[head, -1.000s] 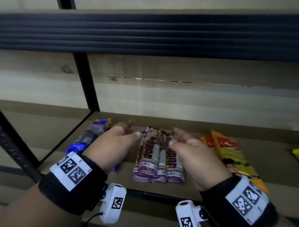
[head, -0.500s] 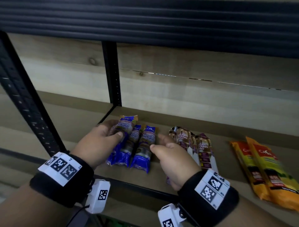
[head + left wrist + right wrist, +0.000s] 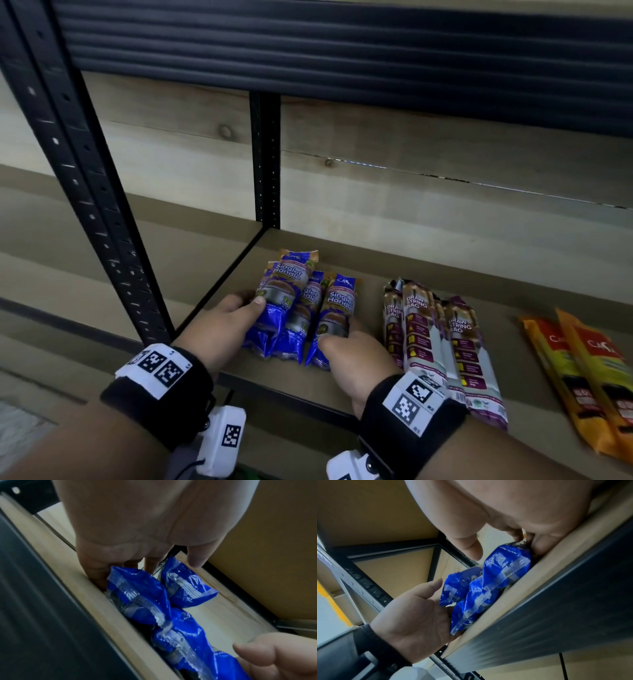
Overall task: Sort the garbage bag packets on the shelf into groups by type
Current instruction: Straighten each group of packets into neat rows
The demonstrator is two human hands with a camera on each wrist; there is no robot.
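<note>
Several blue "Singlet Handle" packets (image 3: 337,305) lie bunched at the left end of the shelf board (image 3: 445,267), one resting on top of another. My left hand (image 3: 248,310) grips the bunch from its left side, thumb (image 3: 258,301) on top. From the right, my right hand (image 3: 337,341) grips the rightmost blue packet (image 3: 506,563), fingers curled along its far side. The crinkled sealed ends of the blue packets (image 3: 142,592) show in the left wrist view. Purple-and-white "Draw String Bag" packets (image 3: 431,342) lie grouped to the right. Orange-yellow packets (image 3: 589,370) lie further right.
A black upright post (image 3: 265,161) stands at the shelf's back left corner, and a perforated post (image 3: 85,171) at the front left. The dark beam of the upper shelf (image 3: 342,51) overhangs. A wooden plank wall (image 3: 411,192) closes the back.
Both hands left the purple packets and moved left to the blue ones. They now squeeze the blue packets closer together, and the view has swung left and nearer.
</note>
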